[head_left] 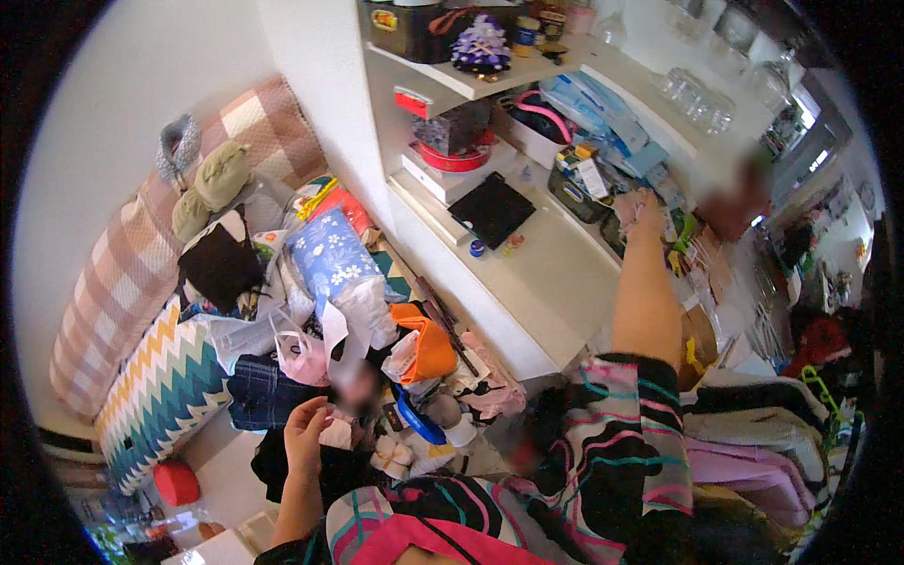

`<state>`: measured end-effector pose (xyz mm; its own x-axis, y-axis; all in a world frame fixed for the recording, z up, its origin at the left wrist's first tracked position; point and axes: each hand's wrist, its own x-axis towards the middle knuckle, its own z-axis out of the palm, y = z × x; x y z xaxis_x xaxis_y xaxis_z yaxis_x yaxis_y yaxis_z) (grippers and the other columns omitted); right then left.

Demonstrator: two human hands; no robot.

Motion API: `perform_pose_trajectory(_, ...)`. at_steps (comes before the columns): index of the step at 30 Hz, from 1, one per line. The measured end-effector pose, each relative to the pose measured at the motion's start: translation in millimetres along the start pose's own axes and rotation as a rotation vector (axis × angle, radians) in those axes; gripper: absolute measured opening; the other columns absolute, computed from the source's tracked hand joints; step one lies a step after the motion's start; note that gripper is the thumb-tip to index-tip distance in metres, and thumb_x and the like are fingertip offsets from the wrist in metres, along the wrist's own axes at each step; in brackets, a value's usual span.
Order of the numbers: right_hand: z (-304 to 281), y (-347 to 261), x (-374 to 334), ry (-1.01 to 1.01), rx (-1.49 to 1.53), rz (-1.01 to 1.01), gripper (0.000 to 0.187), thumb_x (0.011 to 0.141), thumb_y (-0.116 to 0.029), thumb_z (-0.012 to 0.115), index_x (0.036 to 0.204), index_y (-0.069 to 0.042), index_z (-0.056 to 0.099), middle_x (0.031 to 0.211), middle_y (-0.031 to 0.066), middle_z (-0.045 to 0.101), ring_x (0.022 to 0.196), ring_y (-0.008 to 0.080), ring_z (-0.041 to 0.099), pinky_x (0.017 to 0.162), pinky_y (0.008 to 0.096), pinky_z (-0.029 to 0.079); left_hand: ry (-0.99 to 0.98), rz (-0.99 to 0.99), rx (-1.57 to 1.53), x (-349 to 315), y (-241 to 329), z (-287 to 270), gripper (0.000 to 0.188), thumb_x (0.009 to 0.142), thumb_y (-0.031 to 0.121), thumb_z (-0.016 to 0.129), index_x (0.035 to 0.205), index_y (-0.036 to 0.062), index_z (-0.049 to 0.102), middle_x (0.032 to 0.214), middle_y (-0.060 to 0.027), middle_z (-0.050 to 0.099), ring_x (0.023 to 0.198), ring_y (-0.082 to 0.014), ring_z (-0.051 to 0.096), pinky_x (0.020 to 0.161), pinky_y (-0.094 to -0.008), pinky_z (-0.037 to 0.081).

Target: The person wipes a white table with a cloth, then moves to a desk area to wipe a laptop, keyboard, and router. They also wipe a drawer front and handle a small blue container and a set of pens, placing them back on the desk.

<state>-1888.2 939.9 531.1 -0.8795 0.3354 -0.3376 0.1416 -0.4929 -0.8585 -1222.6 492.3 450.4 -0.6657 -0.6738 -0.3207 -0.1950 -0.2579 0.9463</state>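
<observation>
My right arm reaches up to the shelf. There my right hand point(644, 213) is closed on a pale pink crumpled cloth point(626, 204), beside a dark container point(578, 193) of small boxes and packets. My left hand point(304, 431) hangs over the heap at lower left. Its fingers are loosely bent and nothing shows in them. Near it are dark blue jeans point(273, 391), a pink plastic bag point(303, 358) and a black cloth point(273, 463). A blue strap-like item point(417, 417) and an orange cloth bag point(427, 345) lie farther right.
A black flat square point(493, 209) and a small blue jar point(476, 248) rest on the lower shelf point(532, 297). Glasses point(697, 99) stand on the upper shelf. A zigzag-patterned sofa cover point(160, 386) lies left. Hung clothes point(758, 443) are at right; another person's blurred head is beyond the shelf.
</observation>
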Motion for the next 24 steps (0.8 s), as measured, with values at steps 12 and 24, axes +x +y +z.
perform_pose_trajectory(12,-14.0,273.1,-475.4,-0.911,-0.177,0.608,0.035,0.107,-0.033,0.048,0.122,-0.006,0.063,0.113,0.0060,0.068,0.108,0.0201,0.064,0.096,0.0382,0.052,-0.359,0.269,0.322,-34.6,17.9,-20.9,0.064,0.091,0.020,0.077,0.148,0.0122,0.049,0.137,-0.0087,0.058,0.122,-0.0206,0.059,0.098,-0.0370,0.052)
perform_pose_trajectory(24,-65.4,347.0,-830.6,-1.683,-0.583,0.619,0.069,0.087,-0.011,0.073,0.148,-0.001,0.041,0.133,0.0104,0.058,0.118,0.0219,0.060,0.102,0.0347,0.048,0.111,0.289,-0.003,-196.4,-59.0,-264.9,0.025,0.087,0.008,0.071,0.112,0.0030,0.067,0.105,-0.0070,0.066,0.098,-0.0172,0.063,0.088,-0.0317,0.052)
